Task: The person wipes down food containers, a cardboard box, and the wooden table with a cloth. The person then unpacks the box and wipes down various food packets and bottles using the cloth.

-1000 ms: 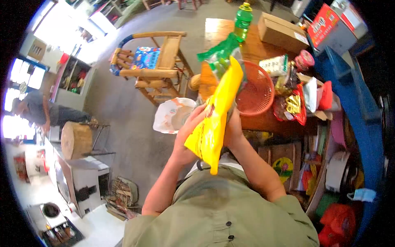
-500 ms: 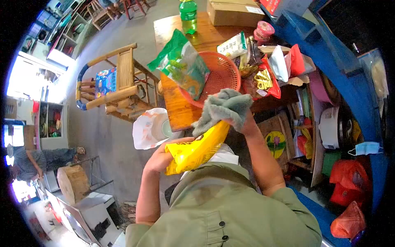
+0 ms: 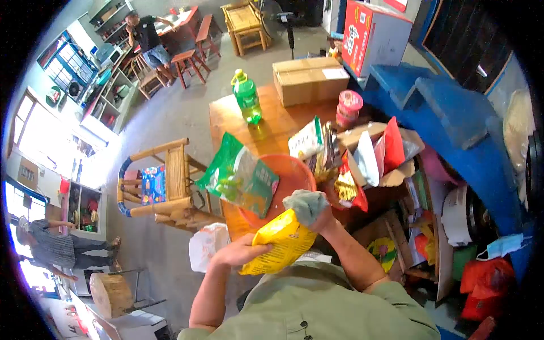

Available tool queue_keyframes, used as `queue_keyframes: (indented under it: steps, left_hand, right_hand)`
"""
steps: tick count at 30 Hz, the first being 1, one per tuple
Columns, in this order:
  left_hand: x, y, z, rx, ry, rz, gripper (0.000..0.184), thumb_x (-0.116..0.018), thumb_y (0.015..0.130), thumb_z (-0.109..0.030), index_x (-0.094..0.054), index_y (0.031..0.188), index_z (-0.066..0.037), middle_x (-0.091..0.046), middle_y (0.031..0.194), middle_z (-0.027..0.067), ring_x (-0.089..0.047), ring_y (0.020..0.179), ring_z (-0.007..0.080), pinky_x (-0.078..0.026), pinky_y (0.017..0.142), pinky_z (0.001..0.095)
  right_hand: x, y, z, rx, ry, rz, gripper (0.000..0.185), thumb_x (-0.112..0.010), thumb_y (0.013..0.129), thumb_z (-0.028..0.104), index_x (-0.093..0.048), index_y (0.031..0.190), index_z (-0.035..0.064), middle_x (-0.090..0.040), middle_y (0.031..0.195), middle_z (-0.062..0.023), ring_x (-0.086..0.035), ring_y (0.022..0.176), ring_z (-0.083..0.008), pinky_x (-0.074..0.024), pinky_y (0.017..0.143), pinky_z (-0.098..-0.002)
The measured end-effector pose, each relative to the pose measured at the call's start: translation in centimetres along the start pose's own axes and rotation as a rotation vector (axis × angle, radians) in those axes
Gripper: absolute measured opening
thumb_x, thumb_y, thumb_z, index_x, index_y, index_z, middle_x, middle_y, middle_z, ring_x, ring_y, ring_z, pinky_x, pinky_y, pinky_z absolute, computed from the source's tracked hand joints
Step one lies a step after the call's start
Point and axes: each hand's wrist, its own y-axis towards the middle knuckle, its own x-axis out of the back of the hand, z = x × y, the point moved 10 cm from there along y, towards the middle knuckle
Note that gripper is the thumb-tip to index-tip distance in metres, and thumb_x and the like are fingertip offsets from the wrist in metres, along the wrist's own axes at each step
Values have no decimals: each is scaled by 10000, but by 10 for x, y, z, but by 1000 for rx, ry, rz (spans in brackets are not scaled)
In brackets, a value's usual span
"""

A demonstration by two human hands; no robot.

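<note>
Low in front of my body is a yellow bag (image 3: pixel 281 241) with dark print. My left hand (image 3: pixel 241 251) grips its left end, with the thumb on top. My right hand (image 3: pixel 323 218) holds a grey-green cloth (image 3: pixel 306 206) against the bag's upper right end; the cloth hides part of the fingers. Just beyond, a red plastic basket (image 3: pixel 292 167) sits on the wooden table (image 3: pixel 224 116). A green and white bag (image 3: pixel 241 175) leans over the basket's left side.
On the table are a green bottle (image 3: pixel 246 97), a cardboard box (image 3: pixel 310 80), a pink container (image 3: pixel 348 106) and several snack packets. A bamboo chair (image 3: pixel 180 178) and a white bin (image 3: pixel 205 247) stand left. Two people (image 3: pixel 54 243) are farther off, left and back.
The yellow bag turned from upright to slanting low before me. The cloth came into view and now lies at the bag's right end. The view has tilted up, showing a second person.
</note>
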Motion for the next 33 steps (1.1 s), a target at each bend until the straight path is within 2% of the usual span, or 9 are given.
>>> queue_keyframes:
  steps: [6, 8, 10, 13, 18, 24, 26, 30, 33]
  left_hand:
    - [-5, 54, -54, 51, 144, 118, 395, -567, 931, -234, -522, 1231, 17, -619, 1130, 66, -569, 1028, 148, -456, 897, 305]
    - [15, 67, -60, -29, 135, 84, 342, -568, 924, -256, -596, 1157, -7, -650, 1046, 42, -577, 939, 119, -464, 853, 289]
    - [45, 75, -61, 20, -123, -17, 365, -589, 906, -224, -566, 1206, -16, -636, 1098, 52, -593, 993, 147, -472, 877, 301]
    - [94, 102, -82, -150, -265, -215, 383, -554, 916, -190, -514, 1252, -9, -592, 1180, 92, -575, 1056, 183, -465, 905, 333]
    - [154, 211, -100, -368, -131, -600, 320, -476, 976, -233, -526, 1194, -4, -565, 1093, 49, -530, 951, 126, -432, 852, 285]
    - [223, 346, -82, -684, 418, -871, 384, -498, 945, -204, -458, 1306, -80, -515, 1224, 172, -487, 1136, 292, -382, 962, 339]
    - [220, 364, -56, -589, 649, -989, 497, -509, 917, -272, -397, 1374, -114, -475, 1266, 260, -428, 1217, 402, -355, 1014, 396]
    - [184, 392, -17, -36, 948, -520, 571, -510, 885, -371, -421, 1350, -51, -488, 1244, 314, -497, 1142, 424, -394, 983, 444]
    - [178, 372, -24, -111, 859, -528, 534, -533, 879, -338, -467, 1297, -12, -530, 1196, 297, -518, 1120, 408, -406, 967, 450]
  right_hand:
    - [59, 9, -86, -194, -137, -130, 102, -570, 861, 123, -625, 910, 52, -638, 821, -94, -633, 737, -258, -510, 659, -348]
    - [101, -38, -153, -370, -246, -474, 161, -605, 865, 198, -614, 943, 58, -630, 899, -119, -612, 839, -225, -483, 685, -328]
    - [160, -73, -191, -883, -66, -692, 265, -571, 914, 305, -587, 1015, 61, -602, 1035, -118, -580, 948, -222, -470, 776, -344]
    - [156, -122, -194, -1096, 863, -1131, 419, -460, 951, 458, -502, 1187, 114, -568, 1111, -68, -579, 973, -208, -495, 835, -375]
    - [87, -141, -154, -1078, 1254, -662, 651, -210, 942, 599, -557, 1069, 64, -614, 990, -132, -590, 901, -266, -483, 821, -403]
    - [74, -139, -115, -1044, 1251, -563, 915, -343, 829, 740, -413, 1296, -44, -495, 1289, -183, -500, 1165, -298, -399, 991, -433]
    - [77, -144, -112, -1083, 1216, -510, 988, -399, 782, 774, -380, 1324, -51, -482, 1302, -191, -494, 1174, -303, -395, 997, -444]
    - [72, -141, -108, -1058, 1280, -582, 967, -358, 803, 769, -412, 1317, -48, -501, 1290, -180, -501, 1170, -302, -378, 1014, -441]
    - [46, -150, -112, -1088, 1354, -453, 968, -457, 795, 729, -337, 1370, -40, -420, 1380, -178, -449, 1240, -296, -348, 1048, -434]
